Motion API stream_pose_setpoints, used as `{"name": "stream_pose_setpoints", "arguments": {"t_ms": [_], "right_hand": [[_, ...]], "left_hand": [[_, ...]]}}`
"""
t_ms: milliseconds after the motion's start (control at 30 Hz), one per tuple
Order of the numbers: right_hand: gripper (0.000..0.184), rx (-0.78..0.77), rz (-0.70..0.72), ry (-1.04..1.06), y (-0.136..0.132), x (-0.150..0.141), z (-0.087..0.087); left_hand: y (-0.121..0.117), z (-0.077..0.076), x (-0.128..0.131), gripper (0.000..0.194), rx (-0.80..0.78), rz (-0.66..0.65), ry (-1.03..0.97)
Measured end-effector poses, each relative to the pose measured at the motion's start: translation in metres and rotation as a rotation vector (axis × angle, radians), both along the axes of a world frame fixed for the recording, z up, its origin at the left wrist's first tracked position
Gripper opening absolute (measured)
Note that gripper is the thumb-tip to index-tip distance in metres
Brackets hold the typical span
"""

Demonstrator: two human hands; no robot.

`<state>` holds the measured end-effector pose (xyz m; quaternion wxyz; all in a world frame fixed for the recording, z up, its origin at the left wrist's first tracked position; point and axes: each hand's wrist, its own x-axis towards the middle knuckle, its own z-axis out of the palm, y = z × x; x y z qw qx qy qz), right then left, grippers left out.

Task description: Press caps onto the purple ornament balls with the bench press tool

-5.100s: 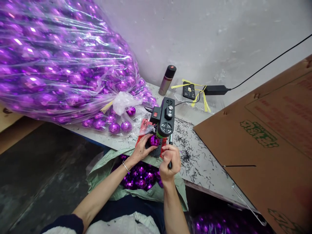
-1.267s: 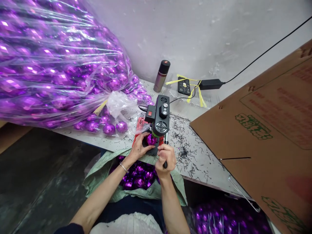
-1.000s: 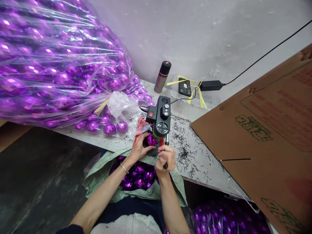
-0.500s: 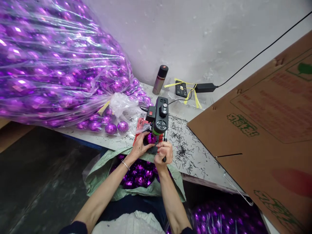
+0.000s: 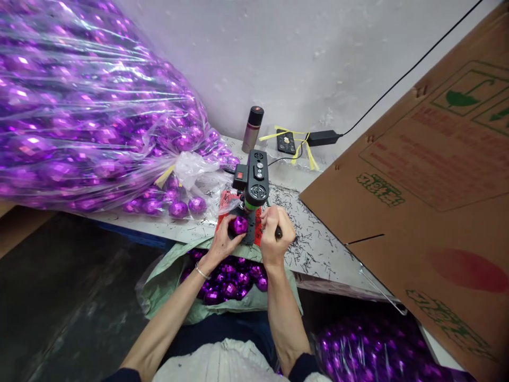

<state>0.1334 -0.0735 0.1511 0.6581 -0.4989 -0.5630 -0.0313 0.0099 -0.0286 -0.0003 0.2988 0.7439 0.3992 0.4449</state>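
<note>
Between the thumb and fingers of my left hand (image 5: 225, 241) is a shiny purple faceted ball ornament (image 5: 240, 225), just in front of a small black bench drill press (image 5: 257, 178). My right hand (image 5: 276, 233) is closed around the press's black lever handle (image 5: 279, 232), right of the machine; the hand covers most of it. Under the press lie a dark base plate (image 5: 249, 233) and red material (image 5: 227, 202). Right below my hands, an open green woven sack (image 5: 159, 286) holds many more purple ball ornaments (image 5: 229, 289).
A big clear bag (image 5: 99, 106) of purple balls fills the left. Behind the press stand a spray can (image 5: 253, 129) and a black power adapter (image 5: 323, 138). Black shavings (image 5: 294, 212) litter the table. A cardboard box (image 5: 417, 223) leans in from the right; another bag of balls (image 5: 369, 345) sits below.
My left hand has drawn the ball out from under the press head, toward me and left. My right hand has swung the lever outward to the right. The view has shifted slightly.
</note>
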Motion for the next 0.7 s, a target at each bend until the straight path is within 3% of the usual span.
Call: {"name": "stream_pose_setpoints", "arguments": {"t_ms": [133,233,300,400,500,600,700], "right_hand": [[0.031,0.028,0.016,-0.045,-0.004,0.001,-0.013],[0.029,0.047,0.009,-0.079,-0.006,0.000,-0.025],[0.029,0.051,0.000,-0.092,-0.007,-0.001,-0.028],[0.029,0.056,-0.008,-0.101,-0.006,-0.001,-0.030],[0.029,0.062,-0.007,-0.115,-0.006,-0.001,-0.032],[0.029,0.057,-0.003,-0.117,-0.007,-0.001,-0.033],[0.028,0.055,-0.010,-0.101,-0.007,-0.002,-0.034]], "left_hand": [[-0.042,-0.004,-0.032,0.058,0.218,-0.053,0.191],[-0.047,0.004,-0.052,0.072,0.271,-0.064,0.341],[-0.024,0.017,-0.058,0.064,0.277,-0.024,0.393],[0.038,0.045,-0.061,0.041,0.262,0.088,0.510],[0.096,0.072,-0.066,0.036,0.178,0.044,0.784],[0.127,0.092,-0.079,0.032,0.057,0.024,0.988],[0.140,0.102,-0.092,0.022,0.007,0.000,1.031]]}}
